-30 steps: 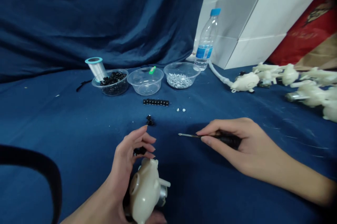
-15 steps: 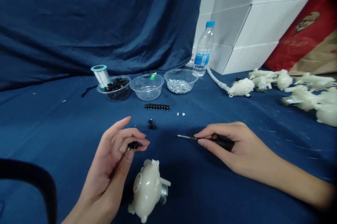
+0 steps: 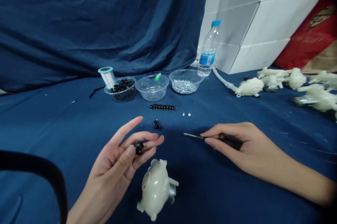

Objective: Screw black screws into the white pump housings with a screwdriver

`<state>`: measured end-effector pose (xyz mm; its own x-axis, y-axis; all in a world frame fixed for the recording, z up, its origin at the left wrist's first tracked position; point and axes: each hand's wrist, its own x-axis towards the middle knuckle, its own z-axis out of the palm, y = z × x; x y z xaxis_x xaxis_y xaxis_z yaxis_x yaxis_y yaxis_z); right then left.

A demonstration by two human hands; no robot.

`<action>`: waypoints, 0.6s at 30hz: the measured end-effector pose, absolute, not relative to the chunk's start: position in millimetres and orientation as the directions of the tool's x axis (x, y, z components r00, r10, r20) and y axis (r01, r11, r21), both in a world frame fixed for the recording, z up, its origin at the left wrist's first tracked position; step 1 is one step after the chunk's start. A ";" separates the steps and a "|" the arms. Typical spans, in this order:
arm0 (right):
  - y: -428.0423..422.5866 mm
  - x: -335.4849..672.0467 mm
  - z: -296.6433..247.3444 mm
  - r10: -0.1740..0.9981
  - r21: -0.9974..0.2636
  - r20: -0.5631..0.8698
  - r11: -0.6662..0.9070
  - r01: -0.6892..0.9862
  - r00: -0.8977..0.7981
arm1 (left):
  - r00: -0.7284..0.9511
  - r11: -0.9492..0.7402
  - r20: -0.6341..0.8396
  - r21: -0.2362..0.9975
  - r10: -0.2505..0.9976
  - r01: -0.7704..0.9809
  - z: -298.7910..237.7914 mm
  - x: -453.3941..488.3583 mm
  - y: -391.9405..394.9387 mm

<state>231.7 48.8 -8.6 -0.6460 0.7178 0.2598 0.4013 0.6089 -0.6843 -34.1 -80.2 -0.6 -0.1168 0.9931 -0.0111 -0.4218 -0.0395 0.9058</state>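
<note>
A small black plastic part (image 3: 139, 148) is pinched between the thumb and fingers of my left hand (image 3: 118, 164); its exact kind is too small to make out. My right hand (image 3: 237, 143) grips a screwdriver (image 3: 193, 135) by its black handle, the metal tip pointing left over the cloth. Below and between the hands lies a cream plastic housing (image 3: 155, 190) with a silvery motor (image 3: 172, 193) at its right side. Beyond my left fingers sit loose black parts (image 3: 157, 124). Farther off is a row of black pieces (image 3: 162, 107), with two small screws (image 3: 189, 114) to its right.
Clear bowls hold black parts (image 3: 123, 85) and silvery screws (image 3: 184, 86); a middle bowl (image 3: 152, 92) has a green tag on its rim. Behind stand a thread spool (image 3: 107, 77), a water bottle (image 3: 209, 48) and white boxes (image 3: 265, 20). More cream housings (image 3: 273, 78) lie right.
My left hand has turned and its fingers have spread, the black part now showing more at the thumb tip. The whole view has shifted slightly; the screwdriver stays in my right hand.
</note>
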 end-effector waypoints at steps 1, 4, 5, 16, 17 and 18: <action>49.5 231.9 -9.0 0.726 -0.691 0.247 0.596 0.409 -0.642 | -0.120 -0.032 -0.021 0.904 0.993 -0.426 0.5 -34.6 -80.9; 50.1 232.8 -10.0 0.740 -0.705 0.226 0.573 0.417 -0.634 | -0.127 -0.018 -0.039 0.906 0.991 -0.423 1.6 -36.4 -81.7; 49.9 233.0 -10.3 0.740 -0.707 0.227 0.573 0.416 -0.633 | -0.129 -0.012 -0.046 0.910 0.991 -0.415 1.0 -36.9 -81.4; 50.7 231.3 -13.3 0.656 -0.588 0.280 0.694 0.415 -0.701 | -0.120 -0.042 0.032 0.996 0.992 -0.080 4.9 -25.8 -76.6; 51.0 231.3 -14.0 0.637 -0.557 0.285 0.718 0.417 -0.716 | -0.140 -0.026 0.026 1.000 0.990 0.003 8.3 -21.4 -76.4; 51.2 231.3 -14.8 0.622 -0.532 0.288 0.736 0.418 -0.728 | -0.149 -0.032 0.046 0.995 0.988 0.099 11.8 -16.8 -76.0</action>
